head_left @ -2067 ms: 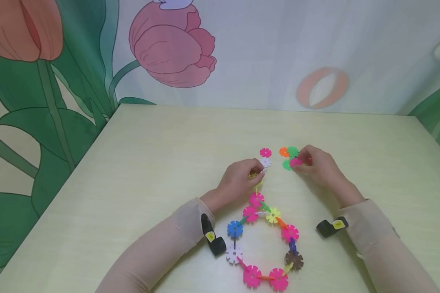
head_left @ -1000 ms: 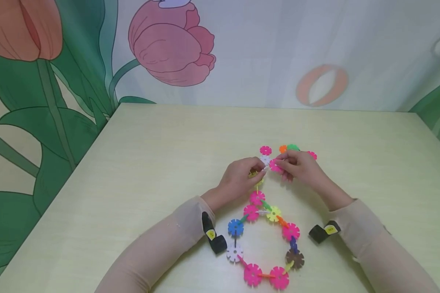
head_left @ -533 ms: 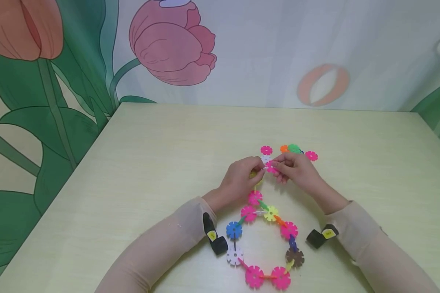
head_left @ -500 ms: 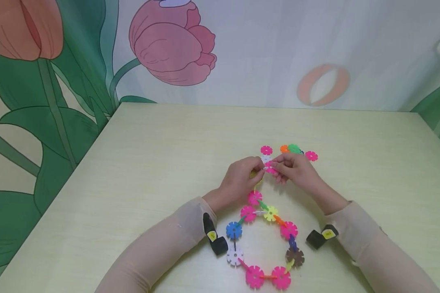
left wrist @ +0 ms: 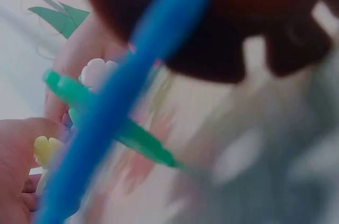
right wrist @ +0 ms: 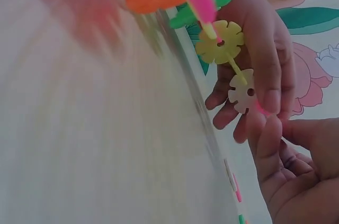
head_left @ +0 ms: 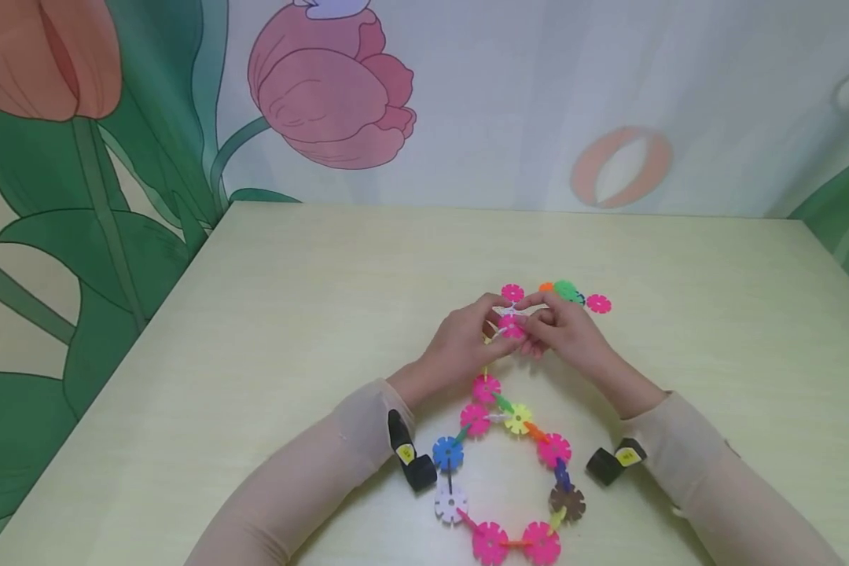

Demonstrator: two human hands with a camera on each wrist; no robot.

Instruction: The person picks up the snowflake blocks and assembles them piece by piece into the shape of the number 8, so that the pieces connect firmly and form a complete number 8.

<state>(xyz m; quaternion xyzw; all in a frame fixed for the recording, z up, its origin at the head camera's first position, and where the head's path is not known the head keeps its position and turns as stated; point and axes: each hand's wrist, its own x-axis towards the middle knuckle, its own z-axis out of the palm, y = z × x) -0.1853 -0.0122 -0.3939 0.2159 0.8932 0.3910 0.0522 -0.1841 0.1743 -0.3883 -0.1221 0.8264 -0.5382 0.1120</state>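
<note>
A chain of slotted plastic snowflake discs lies as a ring on the table, with a brown disc point(head_left: 567, 501) on its right side. A tail rises from the ring's far end through a pink disc point(head_left: 486, 388) to my left hand point(head_left: 456, 338). That hand grips the tail's end by a white disc point(right wrist: 243, 92), beside a yellow disc point(right wrist: 221, 43) in the right wrist view. My right hand point(head_left: 569, 334) pinches a pink snowflake disc point(head_left: 511, 325) against the white one. Fingertips partly hide where they meet. The left wrist view is blurred by close chain pieces.
Loose discs lie just beyond the hands: a pink one point(head_left: 512, 292), a green one point(head_left: 566, 291), an orange one point(head_left: 546, 287) and another pink one point(head_left: 598, 303). A flower-printed backdrop point(head_left: 495, 102) stands behind the table point(head_left: 311, 267).
My right hand has carried a pink disc leftward from the loose pile to the white disc at my left hand. The left hand's fingers have parted slightly, and the ring has shifted slightly.
</note>
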